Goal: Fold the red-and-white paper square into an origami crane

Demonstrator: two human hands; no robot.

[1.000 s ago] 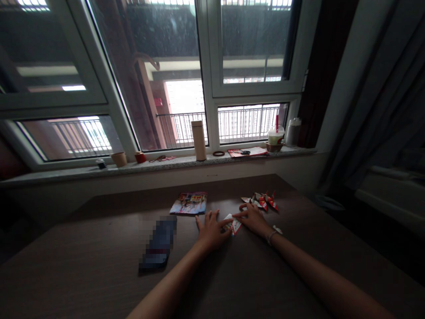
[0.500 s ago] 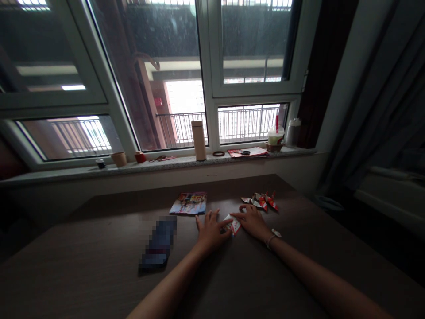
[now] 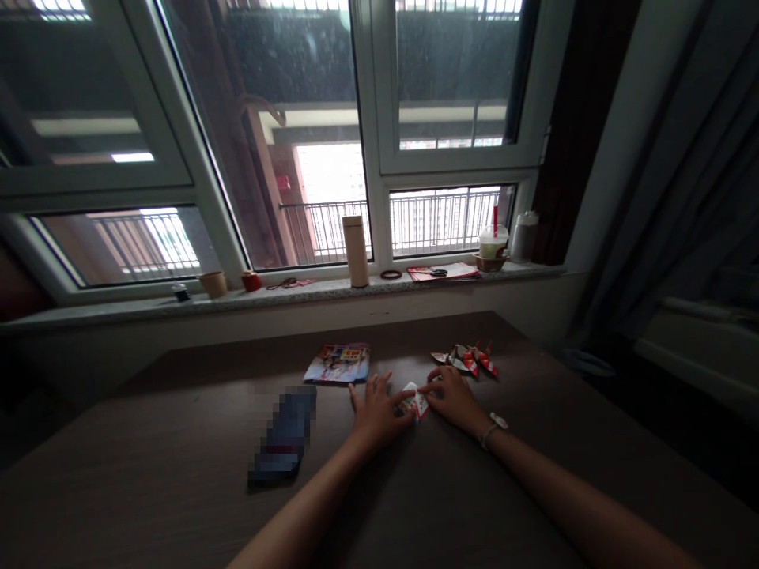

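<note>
A small folded paper piece [image 3: 418, 401], white with red and some coloured print, lies on the dark table between my hands. My left hand [image 3: 378, 412] rests over its left side with fingers spread, the forefinger and thumb touching the paper. At the right edge is my right hand [image 3: 454, 399], its forefinger reaching the paper and its other fingers loosely bent and apart. Just beyond the right hand sit several folded paper cranes [image 3: 471, 359] in red and white. A stack of printed paper sheets [image 3: 337, 362] lies beyond my left hand.
A blurred dark blue object [image 3: 283, 435] lies left of my left forearm. On the windowsill [image 3: 308, 292] stand a beige flask [image 3: 356, 251], a paper cup [image 3: 213, 284], a red spool-like item [image 3: 251, 280], scissors [image 3: 437, 273] on papers and a drink cup [image 3: 492, 243].
My right hand has shifted slightly right and its forefinger has drawn back toward the paper's edge, uncovering more of the paper. My left hand has barely moved.
</note>
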